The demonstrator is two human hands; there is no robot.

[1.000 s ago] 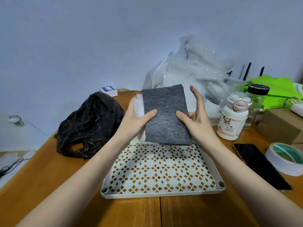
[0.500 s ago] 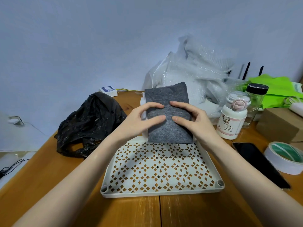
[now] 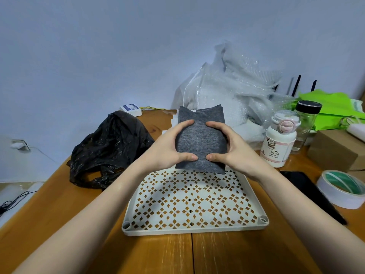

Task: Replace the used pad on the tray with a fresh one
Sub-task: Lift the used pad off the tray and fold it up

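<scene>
I hold a dark grey felt pad upright above the far edge of a white perforated tray. My left hand grips the pad's left side, thumb low on its front and fingers curled over it higher up. On the pad's right side, my right hand grips in the same way. The pad bulges between the two hands. The tray lies flat on the wooden table with nothing on its patterned floor. A white sheet peeks out behind the pad's left edge.
A crumpled black plastic bag lies left of the tray. Bubble wrap is piled behind. At the right stand a white bottle and a glass jar, with a black phone, a tape roll and a cardboard box.
Both hands have shifted from flat on the pad to gripping its sides, thumbs and fingers closing in. The pad now bulges between them and sits slightly higher.
</scene>
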